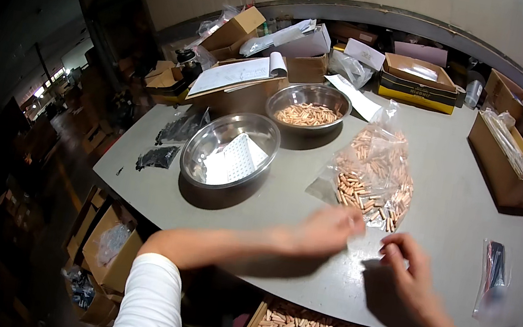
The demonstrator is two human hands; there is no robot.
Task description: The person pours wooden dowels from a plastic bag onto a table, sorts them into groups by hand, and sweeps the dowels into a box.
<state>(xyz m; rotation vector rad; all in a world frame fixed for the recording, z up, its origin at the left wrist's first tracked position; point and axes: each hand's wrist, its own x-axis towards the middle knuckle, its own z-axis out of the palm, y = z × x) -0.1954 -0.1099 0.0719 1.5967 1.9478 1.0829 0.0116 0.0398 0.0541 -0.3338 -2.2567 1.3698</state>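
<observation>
A single wide fisheye view looks from the wearer's head. It faces down and forward over the desk [295,185], at close range.

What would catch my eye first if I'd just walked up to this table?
Probably the clear plastic bag full of small tan pegs, lying on the table just beyond the left hand and right hand. Next, the open box heaped with similar pegs, below the table's near edge. Left of the bag, two shiny metal bowls stand out: the farther bowl holds pegs, the nearer bowl white sheets.
</observation>
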